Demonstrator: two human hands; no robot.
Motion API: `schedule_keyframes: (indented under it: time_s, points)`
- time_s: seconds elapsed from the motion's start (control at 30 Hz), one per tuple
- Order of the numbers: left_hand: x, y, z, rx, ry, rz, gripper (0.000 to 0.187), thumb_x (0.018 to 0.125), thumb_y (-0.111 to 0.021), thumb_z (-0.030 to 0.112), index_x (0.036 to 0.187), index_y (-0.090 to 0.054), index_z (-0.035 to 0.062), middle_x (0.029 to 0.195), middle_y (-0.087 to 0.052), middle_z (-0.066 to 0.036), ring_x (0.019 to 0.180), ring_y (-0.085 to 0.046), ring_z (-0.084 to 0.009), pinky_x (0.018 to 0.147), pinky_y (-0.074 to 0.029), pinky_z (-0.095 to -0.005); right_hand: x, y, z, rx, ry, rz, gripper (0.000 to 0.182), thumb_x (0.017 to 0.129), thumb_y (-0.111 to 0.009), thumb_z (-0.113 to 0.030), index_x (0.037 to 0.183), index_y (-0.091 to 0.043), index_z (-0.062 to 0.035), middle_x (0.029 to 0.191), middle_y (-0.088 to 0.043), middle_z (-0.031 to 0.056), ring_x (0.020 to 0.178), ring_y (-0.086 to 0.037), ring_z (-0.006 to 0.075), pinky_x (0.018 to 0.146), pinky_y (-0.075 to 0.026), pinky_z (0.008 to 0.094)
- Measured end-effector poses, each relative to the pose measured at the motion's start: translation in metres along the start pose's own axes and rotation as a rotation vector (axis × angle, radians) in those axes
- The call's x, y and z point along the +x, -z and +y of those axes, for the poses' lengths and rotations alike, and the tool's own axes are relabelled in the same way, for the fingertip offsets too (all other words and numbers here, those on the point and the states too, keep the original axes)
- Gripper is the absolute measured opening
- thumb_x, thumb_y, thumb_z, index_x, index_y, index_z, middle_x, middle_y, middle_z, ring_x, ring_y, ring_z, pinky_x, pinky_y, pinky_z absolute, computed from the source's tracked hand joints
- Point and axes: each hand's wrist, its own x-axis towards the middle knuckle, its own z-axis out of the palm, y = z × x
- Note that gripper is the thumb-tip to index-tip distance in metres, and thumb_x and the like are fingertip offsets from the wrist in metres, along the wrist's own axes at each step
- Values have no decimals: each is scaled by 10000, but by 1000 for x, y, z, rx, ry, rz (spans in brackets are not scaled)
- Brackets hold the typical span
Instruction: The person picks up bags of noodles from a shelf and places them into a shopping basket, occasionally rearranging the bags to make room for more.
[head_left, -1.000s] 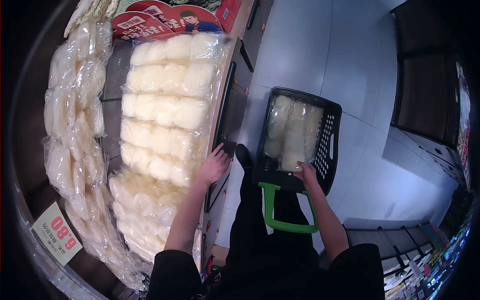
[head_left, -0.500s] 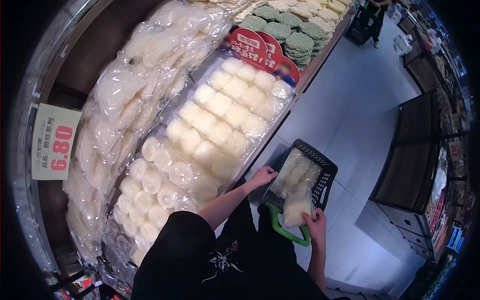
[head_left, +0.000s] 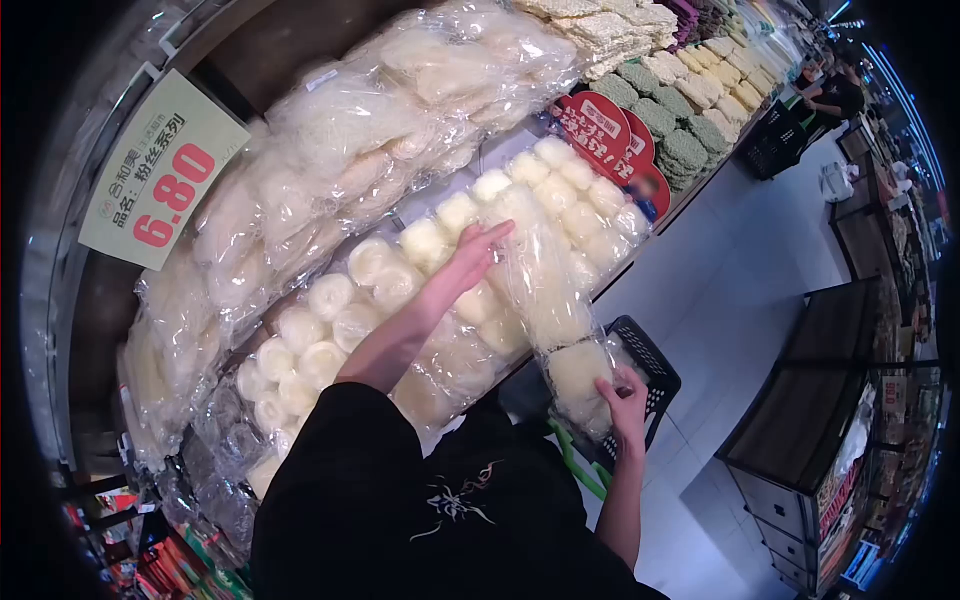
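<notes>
A long clear plastic pack of pale dried noodles (head_left: pixel 545 290) slants between my hands, over the shelf edge and a black basket. My left hand (head_left: pixel 475 262) grips its upper left side, fingers pointing toward the far end and thumb hidden. At the near end, my right hand (head_left: pixel 626 400) pinches the plastic beside a square noodle block. Partly covered beneath the pack is the black basket (head_left: pixel 665 375) with its green handle (head_left: pixel 580 462). Rows of round white noodle packs (head_left: pixel 465 300) lie on the display under my left forearm.
Bagged vermicelli (head_left: pixel 330 150) is heaped along the back of the shelf, by a 6.80 price card (head_left: pixel 165 170). Red signs (head_left: pixel 610 135) stand before green noodle cakes (head_left: pixel 665 110). Across the aisle floor (head_left: pixel 740 270) are dark display stands (head_left: pixel 800 400). Another person (head_left: pixel 838 95) is farther off with a basket.
The noodle pack has come up out of the basket and over the shelf edge. My left hand has moved from beside the basket up to the pack's far part. The view has shifted.
</notes>
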Motion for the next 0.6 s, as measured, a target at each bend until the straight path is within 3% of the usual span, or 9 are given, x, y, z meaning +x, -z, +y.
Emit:
schedule_keyframes:
  time_s: [0.07,0.13,0.17,0.23,0.3,0.43,0.47,0.6]
  points:
    - [2,30,24,-49,-39,95,577,816,-748,178,1293,-440,74,1162,-582,-99,1022,-600,-215,753,-548,-376,29,-33,26,199,-48,-37,352,825,-729,-110,1130,-594,1,859,-662,7,798,-622,112,712,-489,249]
    - [6,58,49,244,-63,141,658,758,-800,177,1296,-443,55,1165,-581,-113,977,-616,-226,732,-556,-372,53,-65,45,295,-137,-14,304,829,-736,-117,1062,-576,-4,868,-659,20,735,-598,89,644,-459,224]
    - [12,73,56,242,-63,142,658,758,-800,177,1296,-443,55,1165,-581,-113,977,-616,-226,732,-556,-372,67,-78,63,293,-136,-15,304,829,-736,-117,1062,-576,-4,868,-659,20,735,-598,89,644,-459,224]
    - [33,112,57,701,-43,355,715,688,-851,195,1268,-460,47,1149,-581,-125,937,-618,-220,696,-554,-359,89,-104,95,211,-128,2,317,845,-720,-125,1083,-552,-1,758,-613,-3,660,-555,91,597,-434,232]
    - [41,135,55,719,-47,374,770,642,-877,208,1267,-457,50,1142,-579,-138,963,-606,-205,681,-548,-341,89,-131,94,164,-144,27,355,848,-718,-136,1115,-524,-5,744,-597,5,654,-544,91,592,-432,238]
    - [38,156,49,962,-85,465,781,598,-874,198,1248,-463,60,1135,-582,-149,986,-599,-238,806,-513,-355,93,-154,117,-50,-51,52,480,833,-731,-192,1188,-465,-9,721,-566,37,642,-519,104,580,-428,267]
    - [38,163,46,1110,-119,509,791,580,-872,204,1243,-463,65,1141,-587,-159,1023,-595,-265,863,-494,-366,95,-159,120,-145,36,86,501,840,-716,-220,1210,-453,-8,711,-565,68,639,-551,160,601,-455,312]
    - [41,173,41,1433,-86,508,804,581,-839,236,1270,-456,79,1227,-559,-200,1134,-556,-315,965,-431,-379,89,-156,117,-298,72,48,486,866,-699,-201,1237,-434,-30,767,-564,56,657,-530,115,590,-451,271]
